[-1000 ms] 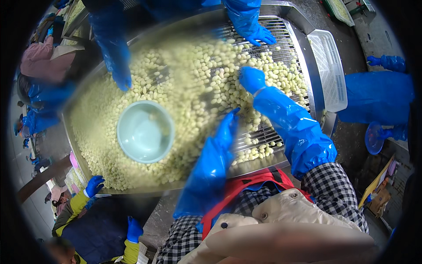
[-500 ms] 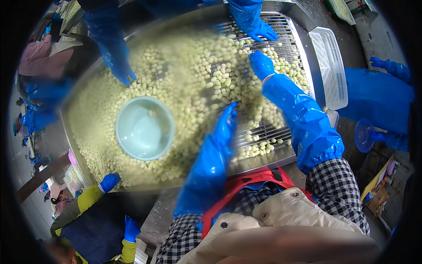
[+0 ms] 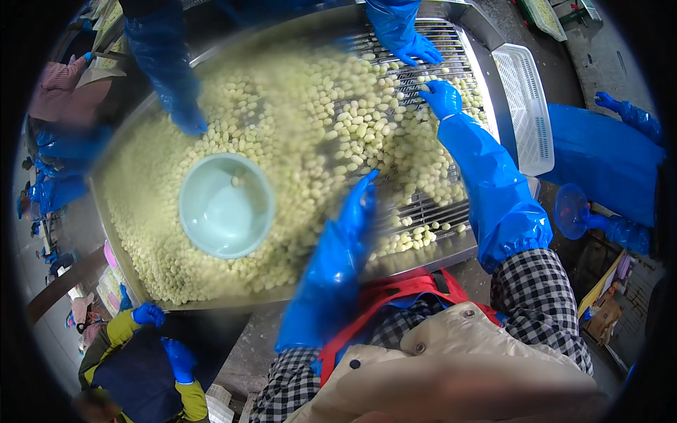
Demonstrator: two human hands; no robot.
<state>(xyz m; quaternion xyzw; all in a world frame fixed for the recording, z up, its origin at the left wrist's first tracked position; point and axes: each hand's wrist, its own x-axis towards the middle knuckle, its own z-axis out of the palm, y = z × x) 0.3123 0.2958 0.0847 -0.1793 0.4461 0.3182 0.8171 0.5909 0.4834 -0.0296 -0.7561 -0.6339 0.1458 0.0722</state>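
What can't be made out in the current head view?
- Head view: what lies under the right hand; its gloved back hides the palm.
- Head view: whether the left hand touches the pale green fruit; blur hides contact.
- Head view: single fruits at upper left; haze smears them.
- Head view: the far co-worker's blue sleeve beyond the top edge, which cuts it off.

I look through the left head-worn fisheye alone, facing steeply down onto the table (image 3: 455,248), near enough that the left hand (image 3: 358,199) sits mid-frame and the right hand (image 3: 443,100) higher up, wide enough to catch floor (image 3: 551,70) beyond the table's right end.
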